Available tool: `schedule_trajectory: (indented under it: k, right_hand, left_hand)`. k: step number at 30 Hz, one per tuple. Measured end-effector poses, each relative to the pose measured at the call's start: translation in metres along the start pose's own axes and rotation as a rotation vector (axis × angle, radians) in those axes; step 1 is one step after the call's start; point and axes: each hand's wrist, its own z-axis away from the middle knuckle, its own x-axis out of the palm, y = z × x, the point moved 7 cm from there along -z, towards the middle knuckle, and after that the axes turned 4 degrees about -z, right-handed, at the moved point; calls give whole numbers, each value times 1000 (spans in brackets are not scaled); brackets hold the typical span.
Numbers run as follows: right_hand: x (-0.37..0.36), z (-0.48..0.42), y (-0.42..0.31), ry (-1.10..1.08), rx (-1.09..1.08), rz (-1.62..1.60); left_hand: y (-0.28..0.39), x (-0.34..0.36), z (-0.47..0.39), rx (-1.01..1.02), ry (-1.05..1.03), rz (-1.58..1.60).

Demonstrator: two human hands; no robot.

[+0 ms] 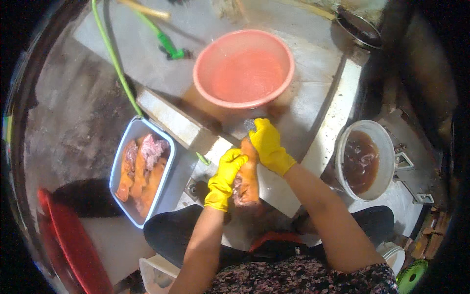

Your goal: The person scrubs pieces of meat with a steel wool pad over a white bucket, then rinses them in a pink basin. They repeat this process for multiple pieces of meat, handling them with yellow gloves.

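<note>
Both hands wear yellow rubber gloves. My left hand point(228, 172) grips the side of a long orange-brown piece of meat with skin point(250, 180), its pale ragged flesh showing at the lower left. My right hand point(268, 141) holds a grey metal scouring pad point(250, 125) at the upper end of the piece. Just beyond my hands stands a round pink plastic basin point(246, 77) with liquid in it. At the left, a rectangular tub with a light blue rim point(167, 172) holds several similar pieces of meat point(137, 172).
At the right stands a white bucket point(341, 147) of brown liquid. A green hose point(110, 51) runs down to the blue-rimmed tub, near a green spray nozzle point(170, 47). A dark pan point(360, 31) lies at the upper right, a red basin point(69, 239) at the lower left.
</note>
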Motion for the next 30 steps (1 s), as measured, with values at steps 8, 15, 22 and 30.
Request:
schedule_trajectory:
  k: [8, 15, 22, 30]
  right_hand:
    - [-13, 37, -12, -324, 68, -665]
    - [-34, 57, 9, -294, -13, -320]
    - [32, 45, -26, -383, -30, -114]
    - [44, 48, 34, -370, 27, -52]
  left_hand:
    - [63, 32, 8, 68, 153, -1194]
    - [50, 31, 14, 180, 108, -908]
    - [50, 10, 19, 348, 186, -869]
    - [62, 37, 26, 368, 102, -1063]
